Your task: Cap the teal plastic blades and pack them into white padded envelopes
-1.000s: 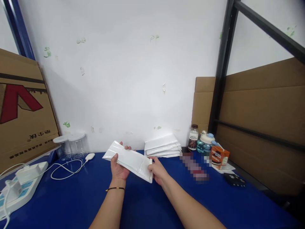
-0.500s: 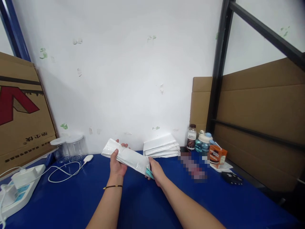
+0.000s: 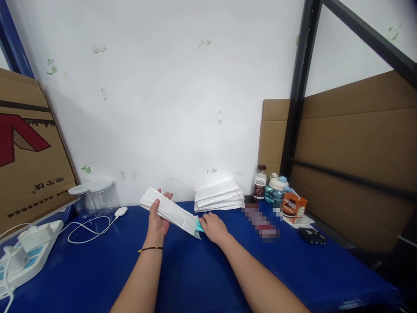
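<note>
A long white folded packet lies slanted across my left hand, whose thumb presses on top while the other fingers show behind it. At the packet's lower right end, a teal item pokes out. My right hand is closed with its fingertips on this teal item. Behind my right hand, a stack of white folded packets rests against the wall on the blue table.
On the left are clear lidded jars, a white cable and a power strip. To the right stand a brown bottle, a teal bottle, an orange box and a black object.
My right hand has let go of the packet's end and now pinches the teal item, more of which shows. The view has shifted slightly.
</note>
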